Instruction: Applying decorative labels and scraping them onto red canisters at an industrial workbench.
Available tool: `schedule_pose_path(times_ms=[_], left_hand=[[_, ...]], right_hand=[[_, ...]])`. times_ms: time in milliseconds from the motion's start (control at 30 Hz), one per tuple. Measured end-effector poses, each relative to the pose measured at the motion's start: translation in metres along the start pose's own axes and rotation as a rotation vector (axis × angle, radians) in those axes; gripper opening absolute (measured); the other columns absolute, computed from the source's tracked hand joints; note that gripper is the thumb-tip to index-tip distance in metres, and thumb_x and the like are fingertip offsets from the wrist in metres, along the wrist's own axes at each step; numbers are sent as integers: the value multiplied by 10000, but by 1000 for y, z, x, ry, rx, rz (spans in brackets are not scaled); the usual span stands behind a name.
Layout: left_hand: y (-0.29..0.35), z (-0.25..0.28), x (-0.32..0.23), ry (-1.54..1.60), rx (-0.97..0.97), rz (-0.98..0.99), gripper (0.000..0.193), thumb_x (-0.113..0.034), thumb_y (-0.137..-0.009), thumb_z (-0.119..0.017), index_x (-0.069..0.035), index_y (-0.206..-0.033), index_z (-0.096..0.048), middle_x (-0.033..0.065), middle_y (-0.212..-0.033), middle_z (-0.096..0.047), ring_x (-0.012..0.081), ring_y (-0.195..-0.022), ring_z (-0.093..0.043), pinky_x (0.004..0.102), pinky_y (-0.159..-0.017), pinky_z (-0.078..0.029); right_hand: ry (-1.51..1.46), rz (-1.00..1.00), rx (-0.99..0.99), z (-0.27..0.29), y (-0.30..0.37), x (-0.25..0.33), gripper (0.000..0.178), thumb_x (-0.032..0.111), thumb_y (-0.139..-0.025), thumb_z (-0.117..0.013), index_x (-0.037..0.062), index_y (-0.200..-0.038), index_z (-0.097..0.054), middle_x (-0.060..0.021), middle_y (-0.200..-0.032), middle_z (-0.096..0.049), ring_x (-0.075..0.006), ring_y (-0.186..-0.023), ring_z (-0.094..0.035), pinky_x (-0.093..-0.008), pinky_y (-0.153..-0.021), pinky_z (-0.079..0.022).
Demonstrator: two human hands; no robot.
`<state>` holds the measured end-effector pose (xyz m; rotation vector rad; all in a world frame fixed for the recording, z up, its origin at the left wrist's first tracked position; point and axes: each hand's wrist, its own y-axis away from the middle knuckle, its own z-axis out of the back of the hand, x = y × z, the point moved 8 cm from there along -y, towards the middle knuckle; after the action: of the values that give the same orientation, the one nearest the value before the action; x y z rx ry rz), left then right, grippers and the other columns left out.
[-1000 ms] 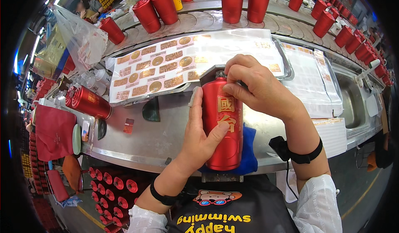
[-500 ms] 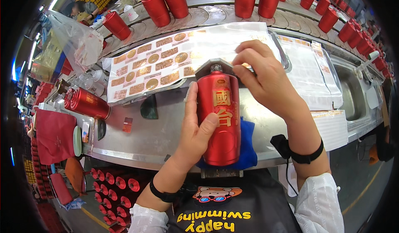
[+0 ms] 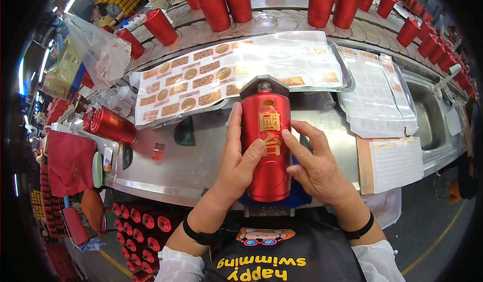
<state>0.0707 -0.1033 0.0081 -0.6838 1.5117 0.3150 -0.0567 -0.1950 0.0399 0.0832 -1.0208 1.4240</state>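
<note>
A glossy red bottle (image 3: 266, 179) with gold characters lies in front of me, its dark neck away from me against an angled grey holder (image 3: 280, 80). My left hand (image 3: 240, 153) is closed along the bottle's left side, thumb on its front. On the other side, my right hand (image 3: 319, 169) has its fingers apart, with the index fingertip on the bottle's front edge beside the gold characters. A blue cloth (image 3: 301, 196) shows beneath the bottle. Past the holder lies a white sheet of gold stickers (image 3: 201, 81).
Several red bottles (image 3: 214, 10) stand on the curved conveyor (image 3: 282, 18) at the back. More white sheets (image 3: 375, 101) lie at the right, near a sink (image 3: 427, 126). Two red bottles (image 3: 110, 123) lie at the left. Crated red bottles (image 3: 146, 236) sit below the bench's left edge.
My right hand has come down from above the holder to the bottle's right side. My left hand keeps its grip. Bottles on the conveyor have shifted right.
</note>
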Motion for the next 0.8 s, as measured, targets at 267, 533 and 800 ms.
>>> schedule_pose_path(times_ms=[267, 533, 800], left_hand=[[-1, -3, -4, -129, -15, -31, 834, -279, -932, -616, 86, -1491, -115, 246, -1483, -293, 276, -1359, -356, 366, -1113, -307], [-1, -4, -5, 18, -16, 7, 829, -265, -939, -610, 64, -1499, -95, 227, -1474, -304, 266, -1354, -357, 363, -1116, -299], [-2, -4, -3, 96, -43, 97, 783, -237, -934, -622, 34, -1483, -134, 208, -1411, -362, 247, -1304, -403, 364, -1092, -337]], right_hand=[[5, 6, -5, -3, 2, -2, 546, 230, -871, -672, 77, -1372, -519, -233, -1363, -423, -401, -1213, -456, -453, -1015, -404], [-28, -26, -45, 2, 5, -7, 584, 224, -859, -687, 78, -1391, -497, -234, -1361, -428, -399, -1224, -451, -444, -1022, -402], [29, -42, -14, 1, 8, -10, 593, 219, -849, -694, 79, -1390, -495, -249, -1366, -424, -407, -1223, -453, -449, -1022, -401]])
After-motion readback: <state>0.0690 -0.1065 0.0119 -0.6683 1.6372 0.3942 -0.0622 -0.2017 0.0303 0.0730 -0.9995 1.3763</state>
